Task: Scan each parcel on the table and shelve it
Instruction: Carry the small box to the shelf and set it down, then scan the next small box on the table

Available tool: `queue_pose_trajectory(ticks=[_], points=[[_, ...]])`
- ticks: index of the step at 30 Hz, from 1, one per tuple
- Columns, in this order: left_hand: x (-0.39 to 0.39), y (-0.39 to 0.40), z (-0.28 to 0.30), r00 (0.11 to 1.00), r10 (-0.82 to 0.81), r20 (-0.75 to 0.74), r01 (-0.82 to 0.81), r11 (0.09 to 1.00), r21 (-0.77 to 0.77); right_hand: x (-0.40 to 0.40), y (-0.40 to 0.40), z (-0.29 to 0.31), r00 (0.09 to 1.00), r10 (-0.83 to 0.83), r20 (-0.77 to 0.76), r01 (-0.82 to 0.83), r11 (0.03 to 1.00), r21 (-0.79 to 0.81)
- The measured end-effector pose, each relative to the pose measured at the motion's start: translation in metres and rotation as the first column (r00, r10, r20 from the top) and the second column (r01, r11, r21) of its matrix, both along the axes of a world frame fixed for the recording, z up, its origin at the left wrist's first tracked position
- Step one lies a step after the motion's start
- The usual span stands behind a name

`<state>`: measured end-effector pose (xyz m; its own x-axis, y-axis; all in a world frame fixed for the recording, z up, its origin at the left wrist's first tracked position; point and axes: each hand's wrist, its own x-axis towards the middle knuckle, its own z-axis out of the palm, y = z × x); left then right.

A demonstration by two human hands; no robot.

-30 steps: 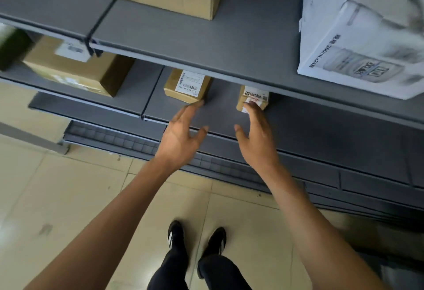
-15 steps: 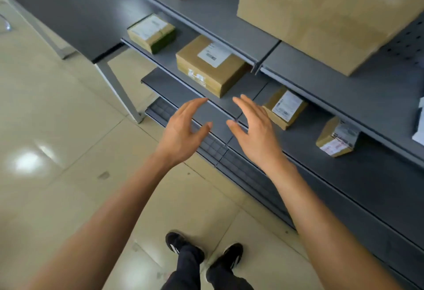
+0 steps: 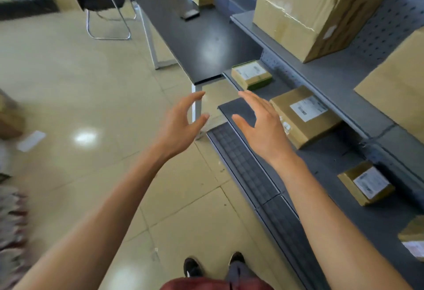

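Shipping labels on shelved parcels — none legible.

White printed labels on four cartons: small green-sided box at the shelf end beside the table, flat brown parcel next along, small box further along the same shelf, and a partly cropped box at the frame edge. Dark barcode-like bars and lines of print on each — too small and blurred to read. A pale sticker on the large upper-shelf carton, likewise unreadable. No brand names, numbers or signs made out elsewhere.
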<state>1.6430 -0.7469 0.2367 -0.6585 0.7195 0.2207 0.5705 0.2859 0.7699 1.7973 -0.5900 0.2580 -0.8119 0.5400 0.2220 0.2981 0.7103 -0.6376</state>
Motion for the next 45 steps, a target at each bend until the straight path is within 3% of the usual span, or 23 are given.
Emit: queue_pose_trajectory(ticks=[8, 21, 33, 45], points=[[-0.078, -0.040, -0.001, 0.978, 0.207, -0.020, -0.207, 0.978, -0.005, -0.100, -0.012, -0.002, 0.989, 0.146, -0.007, -0.146, 0.989, -0.008], [-0.221, 0.049, 0.018, 0.954, 0.296, -0.042, -0.298, 0.953, -0.052, -0.270, 0.092, 0.003, 0.969, 0.248, -0.007, -0.248, 0.969, 0.016], [-0.354, 0.101, 0.010, 0.940, 0.340, -0.034, -0.340, 0.940, -0.028, -0.409, 0.152, 0.006, 0.951, 0.308, 0.005, -0.308, 0.951, 0.023], [-0.563, 0.145, 0.000, 0.963, 0.270, 0.007, -0.270, 0.963, 0.004, -0.595, 0.190, -0.001, 0.971, 0.237, 0.041, -0.238, 0.971, 0.007]])
